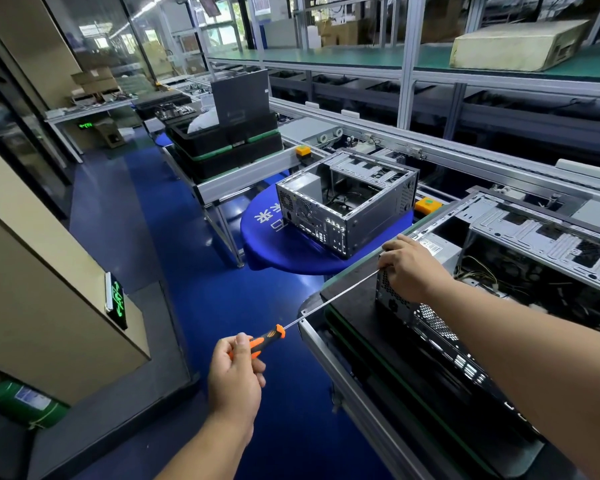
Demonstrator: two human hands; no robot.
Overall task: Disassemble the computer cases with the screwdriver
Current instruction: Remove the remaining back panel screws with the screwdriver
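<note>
An open computer case (pixel 520 271) lies on its side on a dark tray at the right, its rear panel facing me. My left hand (pixel 236 372) grips the orange and black handle of a long screwdriver (pixel 329 303). Its thin shaft runs up and right to the case's rear top corner. My right hand (pixel 407 268) sits on that corner, fingers curled over the edge near the shaft's tip. The tip itself is hidden behind the fingers. A second open case (pixel 347 206) stands on a round blue stool further back.
Stacked black trays (pixel 222 147) with an upright dark panel sit on a conveyor frame to the left rear. A roller conveyor line (pixel 465 157) runs behind the cases. Blue floor (pixel 174 258) lies between the benches and a beige cabinet (pixel 42 306) at left.
</note>
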